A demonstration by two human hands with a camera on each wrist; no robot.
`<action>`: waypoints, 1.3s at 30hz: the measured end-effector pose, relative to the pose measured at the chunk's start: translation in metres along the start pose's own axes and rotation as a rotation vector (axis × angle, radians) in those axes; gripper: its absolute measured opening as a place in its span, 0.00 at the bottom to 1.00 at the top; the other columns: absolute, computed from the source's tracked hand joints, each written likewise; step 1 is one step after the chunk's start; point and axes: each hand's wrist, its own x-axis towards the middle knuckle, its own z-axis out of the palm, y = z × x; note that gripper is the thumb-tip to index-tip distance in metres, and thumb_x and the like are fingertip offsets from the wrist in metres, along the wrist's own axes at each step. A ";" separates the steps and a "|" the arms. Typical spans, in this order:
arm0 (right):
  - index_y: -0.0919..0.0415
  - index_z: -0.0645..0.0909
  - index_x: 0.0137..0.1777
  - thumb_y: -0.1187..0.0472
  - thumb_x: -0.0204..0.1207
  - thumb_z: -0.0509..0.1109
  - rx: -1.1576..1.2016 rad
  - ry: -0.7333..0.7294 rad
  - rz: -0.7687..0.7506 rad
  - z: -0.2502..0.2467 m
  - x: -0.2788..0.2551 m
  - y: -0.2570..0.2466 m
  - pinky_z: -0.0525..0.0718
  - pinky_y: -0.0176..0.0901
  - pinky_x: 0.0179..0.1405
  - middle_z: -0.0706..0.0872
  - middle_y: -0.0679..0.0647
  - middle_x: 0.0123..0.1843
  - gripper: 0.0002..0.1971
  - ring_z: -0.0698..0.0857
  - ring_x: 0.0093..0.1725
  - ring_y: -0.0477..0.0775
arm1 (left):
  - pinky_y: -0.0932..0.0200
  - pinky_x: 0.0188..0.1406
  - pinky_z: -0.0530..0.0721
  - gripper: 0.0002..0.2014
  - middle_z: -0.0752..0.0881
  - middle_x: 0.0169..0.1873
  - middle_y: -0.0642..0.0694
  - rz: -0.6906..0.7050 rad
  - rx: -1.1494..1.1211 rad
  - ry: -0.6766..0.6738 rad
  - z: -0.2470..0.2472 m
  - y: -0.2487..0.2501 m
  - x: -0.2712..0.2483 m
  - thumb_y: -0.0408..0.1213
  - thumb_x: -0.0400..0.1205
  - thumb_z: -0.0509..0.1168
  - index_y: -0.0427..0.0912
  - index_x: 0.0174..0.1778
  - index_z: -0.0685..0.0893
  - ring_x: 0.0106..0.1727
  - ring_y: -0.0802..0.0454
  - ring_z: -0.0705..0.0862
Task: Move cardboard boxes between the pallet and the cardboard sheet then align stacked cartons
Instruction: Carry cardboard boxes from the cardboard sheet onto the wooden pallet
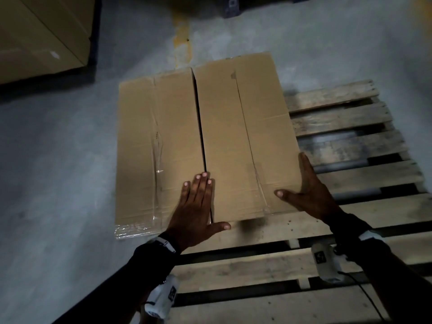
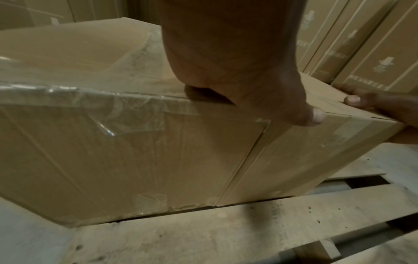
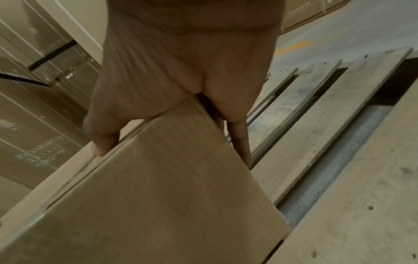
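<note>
1. Left hand [image 1: 195, 206]: nearest the head camera; laid flat, fingers straight and together, across the near end of the seam between the two cartons, thumb spread along the near top edge. It presses on top and grips nothing. In the left wrist view the palm [image 2: 226, 53] sits on the top edge and the thumb lies over the near face.
2. Right hand [image 1: 308, 190]: spread open at the near right corner of the right carton [image 1: 245, 136]; the thumb lies on the top face, and the straight fingers [image 3: 241, 141] run along the right side wall. The hold is a flat clasp of the corner, not a curled grip.
3. Left carton [image 1: 159, 148]: stands beside the right carton, with a narrow dark gap between them at the far end that closes toward the near end; clear tape [image 2: 108, 110] wraps its near left corner.
4. Pallet [image 1: 350, 174]: wooden slats carrying both cartons at its left side; the left carton's edge reaches the pallet's left margin.
5. Floor [image 1: 46, 160]: grey concrete to the left of the pallet.
6. Stacked boxes [image 1: 35, 36]: further cartons at the far left; printed cartons [image 2: 373, 53] also stand behind.
</note>
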 end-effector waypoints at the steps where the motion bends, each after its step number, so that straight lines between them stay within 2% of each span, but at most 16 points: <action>1: 0.37 0.41 0.89 0.43 0.63 0.86 -0.007 0.003 0.002 0.001 0.000 0.001 0.69 0.43 0.74 0.60 0.35 0.77 0.65 0.64 0.75 0.43 | 0.29 0.83 0.57 0.60 0.51 0.87 0.31 0.005 0.010 -0.002 0.001 0.000 0.000 0.81 0.76 0.47 0.29 0.86 0.56 0.88 0.35 0.49; 3: 0.37 0.40 0.89 0.44 0.64 0.86 -0.013 0.007 0.003 0.001 0.000 0.002 0.71 0.46 0.76 0.61 0.35 0.77 0.65 0.64 0.75 0.44 | 0.29 0.83 0.57 0.59 0.51 0.87 0.32 0.007 0.024 0.000 0.001 -0.001 -0.001 0.81 0.77 0.46 0.29 0.86 0.55 0.88 0.35 0.49; 6: 0.42 0.41 0.90 0.39 0.62 0.84 -0.038 0.013 -0.048 0.002 -0.001 0.005 0.66 0.40 0.75 0.58 0.33 0.78 0.65 0.62 0.77 0.40 | 0.30 0.84 0.54 0.59 0.49 0.88 0.34 -0.006 0.018 0.000 0.002 0.000 -0.002 0.81 0.76 0.47 0.31 0.87 0.53 0.89 0.37 0.47; 8: 0.46 0.44 0.91 0.36 0.60 0.83 -0.037 0.068 -0.091 0.005 -0.003 0.010 0.64 0.39 0.78 0.57 0.33 0.82 0.65 0.60 0.81 0.38 | 0.32 0.85 0.51 0.60 0.46 0.88 0.36 -0.034 0.003 -0.009 0.001 0.001 -0.001 0.82 0.75 0.47 0.33 0.88 0.51 0.89 0.38 0.45; 10: 0.47 0.48 0.90 0.33 0.63 0.81 -0.081 0.157 -0.148 0.009 -0.010 0.014 0.65 0.47 0.82 0.58 0.43 0.89 0.62 0.60 0.86 0.45 | 0.33 0.86 0.49 0.59 0.46 0.89 0.37 -0.056 -0.023 -0.005 -0.003 0.003 -0.001 0.81 0.75 0.48 0.34 0.88 0.51 0.89 0.40 0.45; 13: 0.50 0.52 0.90 0.28 0.70 0.72 -0.185 0.278 -0.219 0.012 -0.030 0.014 0.72 0.57 0.80 0.61 0.58 0.89 0.54 0.63 0.87 0.58 | 0.33 0.85 0.53 0.54 0.53 0.88 0.38 -0.050 -0.083 0.039 -0.011 0.011 -0.005 0.77 0.78 0.50 0.35 0.88 0.56 0.89 0.39 0.52; 15: 0.57 0.58 0.89 0.32 0.72 0.74 -0.236 0.338 -0.255 0.012 -0.049 0.005 0.79 0.62 0.74 0.66 0.62 0.86 0.52 0.69 0.84 0.62 | 0.33 0.84 0.57 0.51 0.57 0.87 0.38 -0.034 -0.123 0.069 -0.020 0.021 -0.011 0.74 0.80 0.51 0.35 0.87 0.58 0.88 0.39 0.56; 17: 0.63 0.66 0.85 0.42 0.73 0.77 -0.276 0.408 -0.283 0.009 -0.072 -0.005 0.85 0.62 0.66 0.73 0.65 0.82 0.45 0.76 0.78 0.66 | 0.34 0.84 0.60 0.46 0.61 0.86 0.39 -0.033 -0.165 0.091 -0.035 0.036 -0.020 0.69 0.82 0.53 0.35 0.87 0.60 0.87 0.40 0.61; 18: 0.64 0.69 0.83 0.44 0.73 0.76 -0.296 0.433 -0.292 0.007 -0.086 -0.011 0.86 0.61 0.64 0.75 0.64 0.80 0.42 0.78 0.76 0.66 | 0.36 0.83 0.62 0.44 0.65 0.85 0.38 -0.033 -0.180 0.112 -0.044 0.045 -0.025 0.67 0.83 0.54 0.35 0.86 0.62 0.85 0.40 0.64; 21: 0.64 0.75 0.78 0.44 0.76 0.71 -0.344 0.466 -0.348 -0.009 -0.138 -0.034 0.85 0.55 0.60 0.82 0.62 0.73 0.35 0.82 0.70 0.64 | 0.42 0.78 0.71 0.37 0.77 0.77 0.37 -0.013 -0.189 0.141 -0.084 0.079 -0.048 0.60 0.84 0.56 0.35 0.81 0.72 0.78 0.39 0.76; 24: 0.65 0.81 0.72 0.49 0.77 0.74 -0.352 0.548 -0.379 -0.029 -0.194 -0.055 0.88 0.56 0.54 0.87 0.61 0.65 0.28 0.87 0.62 0.65 | 0.47 0.72 0.79 0.31 0.84 0.69 0.38 0.021 -0.184 0.149 -0.131 0.120 -0.074 0.57 0.84 0.57 0.36 0.74 0.80 0.70 0.40 0.83; 27: 0.66 0.84 0.67 0.48 0.79 0.72 -0.353 0.571 -0.403 -0.062 -0.267 -0.073 0.89 0.57 0.53 0.90 0.60 0.60 0.24 0.89 0.58 0.65 | 0.52 0.63 0.84 0.27 0.88 0.63 0.40 0.067 -0.201 0.153 -0.191 0.172 -0.110 0.55 0.84 0.58 0.37 0.66 0.86 0.62 0.42 0.87; 32: 0.63 0.87 0.62 0.49 0.78 0.73 -0.366 0.613 -0.421 -0.157 -0.404 -0.105 0.88 0.55 0.50 0.91 0.58 0.54 0.20 0.90 0.53 0.63 | 0.51 0.58 0.85 0.23 0.90 0.58 0.40 0.092 -0.183 0.204 -0.300 0.276 -0.190 0.52 0.83 0.62 0.37 0.61 0.88 0.57 0.40 0.88; 36: 0.64 0.87 0.61 0.50 0.78 0.74 -0.365 0.621 -0.458 -0.217 -0.508 -0.122 0.88 0.55 0.50 0.91 0.58 0.53 0.19 0.90 0.54 0.62 | 0.52 0.52 0.86 0.21 0.91 0.56 0.42 -0.046 -0.203 0.267 -0.370 0.349 -0.263 0.52 0.83 0.63 0.40 0.61 0.89 0.55 0.41 0.89; 39: 0.64 0.88 0.61 0.50 0.77 0.74 -0.357 0.635 -0.500 -0.242 -0.560 -0.129 0.88 0.54 0.49 0.91 0.57 0.55 0.20 0.90 0.54 0.61 | 0.52 0.49 0.87 0.22 0.91 0.55 0.43 -0.100 -0.208 0.289 -0.397 0.388 -0.307 0.54 0.83 0.62 0.42 0.61 0.89 0.54 0.42 0.89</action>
